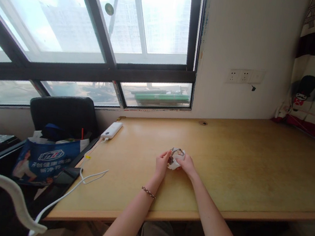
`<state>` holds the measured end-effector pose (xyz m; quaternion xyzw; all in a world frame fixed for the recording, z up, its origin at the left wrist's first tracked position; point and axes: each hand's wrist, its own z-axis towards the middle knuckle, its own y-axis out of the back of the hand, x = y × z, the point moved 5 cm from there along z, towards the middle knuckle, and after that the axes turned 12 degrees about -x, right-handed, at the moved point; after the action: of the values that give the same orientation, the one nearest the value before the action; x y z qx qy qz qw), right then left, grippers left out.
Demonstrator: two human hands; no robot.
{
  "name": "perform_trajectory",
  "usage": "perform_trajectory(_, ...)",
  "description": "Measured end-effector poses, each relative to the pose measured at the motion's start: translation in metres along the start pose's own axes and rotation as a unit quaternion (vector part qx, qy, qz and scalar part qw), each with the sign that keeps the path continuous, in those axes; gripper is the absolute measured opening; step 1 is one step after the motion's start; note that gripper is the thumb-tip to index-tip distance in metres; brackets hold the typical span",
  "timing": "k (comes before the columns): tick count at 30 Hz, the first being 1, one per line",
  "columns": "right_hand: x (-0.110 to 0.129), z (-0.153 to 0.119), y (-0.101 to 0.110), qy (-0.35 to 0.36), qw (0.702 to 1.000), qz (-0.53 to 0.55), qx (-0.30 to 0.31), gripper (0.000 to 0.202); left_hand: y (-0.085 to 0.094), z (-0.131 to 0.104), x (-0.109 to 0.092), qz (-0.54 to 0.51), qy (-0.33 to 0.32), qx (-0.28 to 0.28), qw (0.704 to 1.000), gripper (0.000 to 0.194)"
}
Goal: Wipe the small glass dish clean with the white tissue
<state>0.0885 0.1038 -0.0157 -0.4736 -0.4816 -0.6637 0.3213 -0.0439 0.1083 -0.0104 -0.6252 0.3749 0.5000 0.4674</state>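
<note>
The fingers of the left hand [162,162] are closed narrowly on a small dark and white thing [173,166], and the right hand [186,164] grips its other side; its exact kind I cannot tell. It is between the near and far edges of the table [246,160], closer to the left edge, where a power bank [112,130] lies near the far corner. The handling seems to me in progress, but how much is left does not show.

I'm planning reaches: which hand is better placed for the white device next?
Probably the left hand: it is nearer the white device than the right hand. Both hands hold the white-and-dark item, though.
</note>
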Motion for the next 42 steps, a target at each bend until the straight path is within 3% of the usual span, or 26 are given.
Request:
perform_trajectory(6, -0.003, 0.002, 0.014, 0.017, 0.986, -0.093, -0.139, 0.032, -0.018, -0.012, -0.011, 0.001, -0.079, 0.112, 0.991, 0.037)
perform_trajectory(8, -0.004, 0.002, 0.013, 0.003, 0.987, -0.091, -0.135, 0.037, -0.024, -0.015, -0.014, -0.013, -0.095, 0.151, 0.984, 0.039)
perform_trajectory(10, -0.008, 0.001, 0.009, -0.030, 0.993, -0.071, -0.092, 0.043, -0.026, -0.016, -0.014, -0.026, -0.083, 0.171, 0.981, 0.044)
perform_trajectory(13, -0.011, -0.001, 0.005, -0.068, 0.996, -0.041, -0.046, 0.047, -0.026, -0.016, -0.010, -0.053, -0.036, 0.175, 0.982, 0.047)
perform_trajectory(16, -0.005, 0.001, 0.016, -0.029, 0.991, -0.059, -0.119, 0.038, -0.025, -0.016, -0.006, -0.096, 0.006, 0.156, 0.983, 0.044)
perform_trajectory(19, -0.002, 0.003, 0.029, -0.016, 0.976, -0.074, -0.206, 0.043, -0.026, -0.018, -0.005, -0.124, 0.039, 0.146, 0.981, 0.045)
perform_trajectory(23, -0.006, 0.007, 0.032, -0.023, 0.970, -0.010, -0.241, 0.052, -0.026, -0.021, -0.007, -0.127, 0.056, 0.132, 0.982, 0.046)
perform_trajectory(26, -0.005, 0.004, 0.035, -0.016, 0.963, 0.024, -0.270, 0.058, -0.029, -0.025, -0.010, -0.121, 0.057, 0.153, 0.979, 0.046)
perform_trajectory(32, 0.012, -0.006, 0.039, 0.075, 0.967, -0.060, -0.237, 0.039, -0.029, -0.026, -0.009, -0.161, 0.082, 0.187, 0.966, 0.047)
perform_trajectory(36, 0.016, -0.006, 0.042, 0.108, 0.957, -0.108, -0.248, 0.032, -0.025, -0.020, -0.002, -0.166, 0.099, 0.168, 0.966, 0.048)
perform_trajectory(39, 0.010, 0.002, 0.032, 0.079, 0.982, -0.023, -0.173, 0.031, -0.023, -0.015, 0.001, -0.167, 0.102, 0.149, 0.969, 0.048)
perform_trajectory(42, 0.002, 0.008, 0.022, 0.033, 0.987, 0.103, -0.122, 0.036, -0.021, -0.010, 0.001, -0.177, 0.099, 0.127, 0.971, 0.044)
